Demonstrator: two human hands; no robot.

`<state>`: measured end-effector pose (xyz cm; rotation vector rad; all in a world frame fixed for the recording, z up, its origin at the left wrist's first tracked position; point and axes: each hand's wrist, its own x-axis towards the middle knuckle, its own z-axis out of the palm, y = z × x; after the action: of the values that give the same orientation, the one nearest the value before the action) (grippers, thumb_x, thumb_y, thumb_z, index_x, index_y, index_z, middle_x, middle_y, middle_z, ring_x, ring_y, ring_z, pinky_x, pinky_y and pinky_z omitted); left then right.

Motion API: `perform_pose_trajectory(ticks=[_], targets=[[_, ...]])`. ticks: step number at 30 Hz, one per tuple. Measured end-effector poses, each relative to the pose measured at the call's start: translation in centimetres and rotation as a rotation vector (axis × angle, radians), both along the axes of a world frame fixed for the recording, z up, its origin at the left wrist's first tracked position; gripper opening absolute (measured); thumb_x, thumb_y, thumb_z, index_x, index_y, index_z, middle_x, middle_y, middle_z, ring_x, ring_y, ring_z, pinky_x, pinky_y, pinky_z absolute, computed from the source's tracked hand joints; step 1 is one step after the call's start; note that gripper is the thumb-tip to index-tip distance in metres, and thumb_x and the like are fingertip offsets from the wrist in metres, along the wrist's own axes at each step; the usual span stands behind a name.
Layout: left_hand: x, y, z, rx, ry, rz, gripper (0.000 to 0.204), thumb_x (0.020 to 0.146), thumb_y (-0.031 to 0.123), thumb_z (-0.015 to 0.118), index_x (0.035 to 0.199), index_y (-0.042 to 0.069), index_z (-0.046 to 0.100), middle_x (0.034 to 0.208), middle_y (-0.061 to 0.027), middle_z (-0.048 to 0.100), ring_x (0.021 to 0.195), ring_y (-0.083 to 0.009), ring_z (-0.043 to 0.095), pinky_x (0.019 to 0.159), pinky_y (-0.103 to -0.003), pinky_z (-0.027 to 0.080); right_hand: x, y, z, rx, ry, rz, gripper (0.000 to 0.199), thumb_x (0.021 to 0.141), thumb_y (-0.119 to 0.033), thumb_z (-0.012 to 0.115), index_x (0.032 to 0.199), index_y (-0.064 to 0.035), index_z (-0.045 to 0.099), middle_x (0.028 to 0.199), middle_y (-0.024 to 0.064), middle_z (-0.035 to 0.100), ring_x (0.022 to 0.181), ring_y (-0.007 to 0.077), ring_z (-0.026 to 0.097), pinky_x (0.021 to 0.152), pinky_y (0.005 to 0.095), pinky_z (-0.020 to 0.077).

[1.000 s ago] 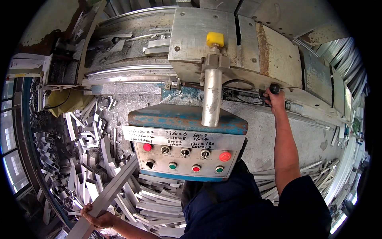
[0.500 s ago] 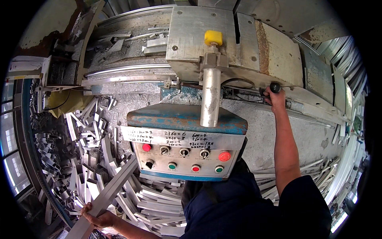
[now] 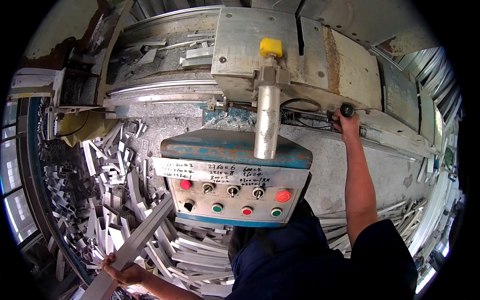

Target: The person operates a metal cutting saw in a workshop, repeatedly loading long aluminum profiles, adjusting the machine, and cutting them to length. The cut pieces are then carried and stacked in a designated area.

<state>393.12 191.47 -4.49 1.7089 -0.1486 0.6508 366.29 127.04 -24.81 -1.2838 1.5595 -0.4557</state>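
Observation:
My right hand [image 3: 346, 121] reaches forward and grips a black knob [image 3: 346, 109] on the metal machine table [image 3: 350, 65]. Low at the left, my left hand [image 3: 121, 273] holds a long grey aluminium bar [image 3: 137, 242] that slants up toward the blue control box [image 3: 235, 185]. The control box has red and green push buttons and several switches on its face. A silver cylinder with a yellow cap [image 3: 270, 47] stands upright above the box.
A heap of cut aluminium offcuts [image 3: 105, 200] covers the floor to the left and below the box. More metal strips [image 3: 400, 225] lie at the right. A yellow bag [image 3: 82, 130] sits by the machine's left end. Windows [image 3: 12, 175] line the far left.
The view has shifted slightly. Both hands keep their holds on the knob and the bar; nothing else has visibly moved.

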Motion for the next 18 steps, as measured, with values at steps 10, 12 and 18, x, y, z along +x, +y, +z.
perform_pose_trajectory(ticks=[10, 12, 18], targets=[[0.3, -0.41, 0.01, -0.047, -0.017, 0.076, 0.024, 0.086, 0.022, 0.056, 0.092, -0.001, 0.06, 0.084, -0.009, 0.055, 0.08, -0.0196, 0.053, 0.076, -0.032, 0.044, 0.21, 0.37, 0.13, -0.052, -0.04, -0.015, 0.02, 0.075, -0.024, 0.071, 0.079, -0.0061, 0.063, 0.073, 0.0026, 0.064, 0.067, 0.012, 0.064, 0.049, 0.0252, 0.0498], [0.26, -0.15, -0.06, -0.049, -0.011, 0.06, 0.024, 0.086, 0.022, 0.056, 0.093, -0.001, 0.06, 0.085, -0.009, 0.056, 0.08, -0.0196, 0.053, 0.076, -0.032, 0.045, 0.11, 0.31, -0.08, -0.051, -0.04, -0.015, 0.02, 0.076, -0.024, 0.071, 0.079, -0.0062, 0.063, 0.073, 0.0024, 0.064, 0.066, 0.0117, 0.064, 0.049, 0.0253, 0.0497], [-0.1, -0.89, 0.17, -0.072, 0.029, 0.057, 0.022, 0.091, 0.022, 0.053, 0.097, 0.001, 0.053, 0.086, -0.0075, 0.053, 0.082, -0.0188, 0.052, 0.079, -0.031, 0.042, 0.09, 0.08, -0.19, -0.052, -0.019, -0.002, 0.018, 0.076, -0.023, 0.07, 0.078, -0.0057, 0.064, 0.073, 0.0027, 0.064, 0.065, 0.0115, 0.063, 0.048, 0.025, 0.048]])
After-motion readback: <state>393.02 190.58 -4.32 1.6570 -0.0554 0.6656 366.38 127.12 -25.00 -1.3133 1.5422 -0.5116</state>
